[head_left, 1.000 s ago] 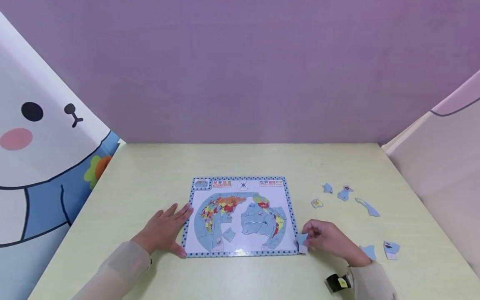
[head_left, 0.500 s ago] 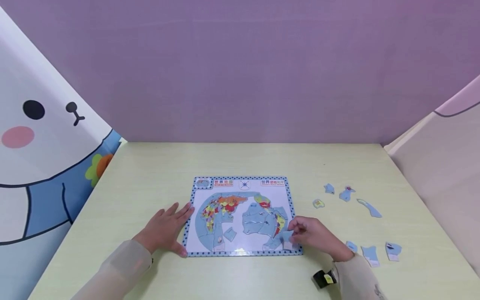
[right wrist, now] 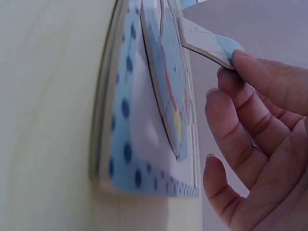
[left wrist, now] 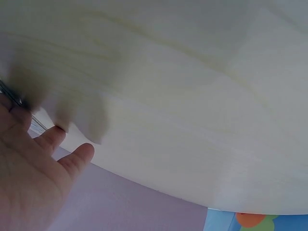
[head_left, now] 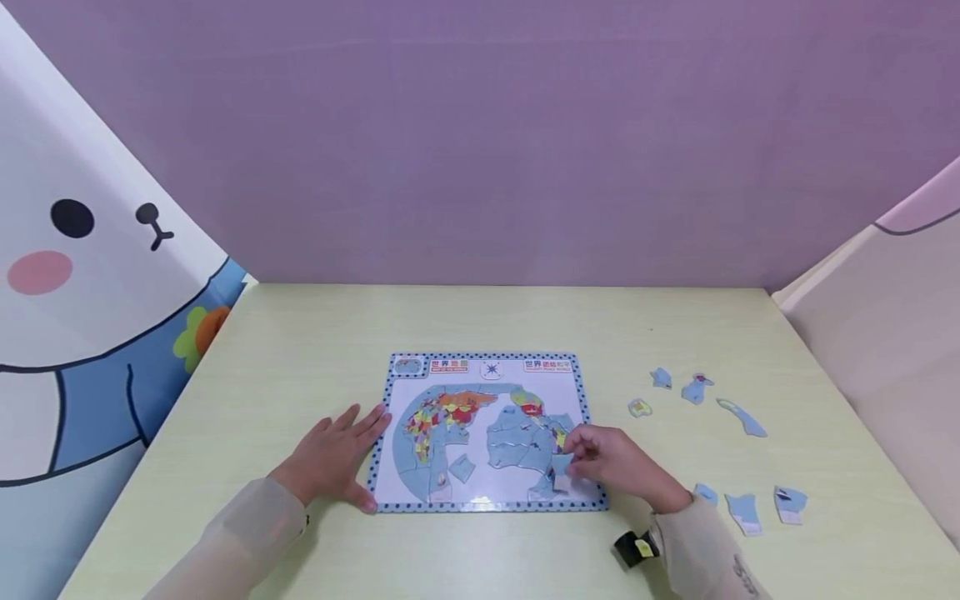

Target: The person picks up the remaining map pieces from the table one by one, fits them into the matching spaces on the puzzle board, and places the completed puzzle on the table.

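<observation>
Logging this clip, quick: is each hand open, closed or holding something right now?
Left hand: open, resting against the left edge of the puzzle board.
Right hand: closed, pinching a puzzle piece over the board.

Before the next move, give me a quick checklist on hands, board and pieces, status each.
1. Right hand gripping the held piece: ok, pinched.
2. Left hand at the board: ok, at its left edge.
3. Held piece flat on board: not ok, tilted up in the right wrist view.
4. Held piece matches its spot: cannot tell.
5. Table pieces all placed: not ok, seven loose pieces lie right of the board.
</observation>
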{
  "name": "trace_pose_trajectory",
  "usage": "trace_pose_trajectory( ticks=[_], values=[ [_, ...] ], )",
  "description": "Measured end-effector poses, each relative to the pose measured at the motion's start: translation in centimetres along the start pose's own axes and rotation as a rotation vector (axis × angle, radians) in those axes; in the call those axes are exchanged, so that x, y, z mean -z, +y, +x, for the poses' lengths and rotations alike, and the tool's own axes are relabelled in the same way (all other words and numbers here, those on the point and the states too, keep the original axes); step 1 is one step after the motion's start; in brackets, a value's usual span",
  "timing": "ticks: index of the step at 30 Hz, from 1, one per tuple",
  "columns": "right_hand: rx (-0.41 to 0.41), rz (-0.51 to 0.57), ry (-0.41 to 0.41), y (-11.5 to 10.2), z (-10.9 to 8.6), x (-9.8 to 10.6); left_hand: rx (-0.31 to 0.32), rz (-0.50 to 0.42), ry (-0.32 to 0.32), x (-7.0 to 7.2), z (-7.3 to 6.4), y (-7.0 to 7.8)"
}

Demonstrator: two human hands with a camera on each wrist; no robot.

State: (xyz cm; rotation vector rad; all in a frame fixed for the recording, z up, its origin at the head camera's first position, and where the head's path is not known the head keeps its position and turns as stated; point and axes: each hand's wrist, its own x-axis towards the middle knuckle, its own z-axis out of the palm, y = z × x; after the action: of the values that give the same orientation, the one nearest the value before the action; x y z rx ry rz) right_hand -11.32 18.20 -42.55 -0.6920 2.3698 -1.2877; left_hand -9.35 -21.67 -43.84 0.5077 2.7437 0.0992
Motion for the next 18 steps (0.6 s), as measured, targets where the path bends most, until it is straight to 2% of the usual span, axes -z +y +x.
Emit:
trace_pose_trajectory(
  ticks=[9,14,18],
  values=[
    [-0.009,-0.026,-0.002,-0.6,1.6,-1.2,-0.004,-0.018,-0.006,0.2,0.0,0.1],
    [0.017,-0.008,-0.044,-1.0,2.5,-2.0,-0.004,-0.011,-0.009,0.2,0.0,0.1],
    [0.021,-0.036,-0.068,-1.3,3.1,-2.5,-0.004,-0.017,-0.002,0.1,0.1,0.0]
  ],
)
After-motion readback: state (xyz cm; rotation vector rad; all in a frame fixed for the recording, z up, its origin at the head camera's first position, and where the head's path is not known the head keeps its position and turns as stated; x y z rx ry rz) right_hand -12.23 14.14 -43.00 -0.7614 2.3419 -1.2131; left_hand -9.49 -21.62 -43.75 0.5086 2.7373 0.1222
